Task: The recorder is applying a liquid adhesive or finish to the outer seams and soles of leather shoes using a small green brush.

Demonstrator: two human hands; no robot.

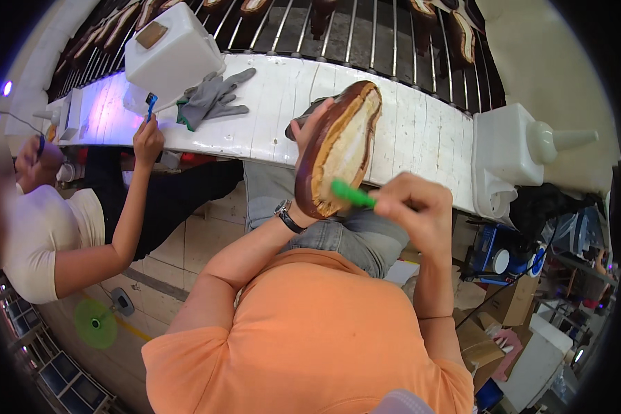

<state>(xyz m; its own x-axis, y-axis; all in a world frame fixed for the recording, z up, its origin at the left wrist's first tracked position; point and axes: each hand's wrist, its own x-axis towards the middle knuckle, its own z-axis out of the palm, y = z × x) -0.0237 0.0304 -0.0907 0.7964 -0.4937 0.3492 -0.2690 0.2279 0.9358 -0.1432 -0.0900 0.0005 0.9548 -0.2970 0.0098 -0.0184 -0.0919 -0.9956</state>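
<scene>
Holding the brown shoe (338, 148), left hand (309, 127) grips its far side.

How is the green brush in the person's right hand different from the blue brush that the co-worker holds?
The green brush is held in the right hand with its tip against the sole of the brown shoe, which the left hand holds up; the blue brush touches the white container on the bench. The green one lies nearly level, the blue one stands upright. Both are thin plastic handles gripped in a fist.
</scene>
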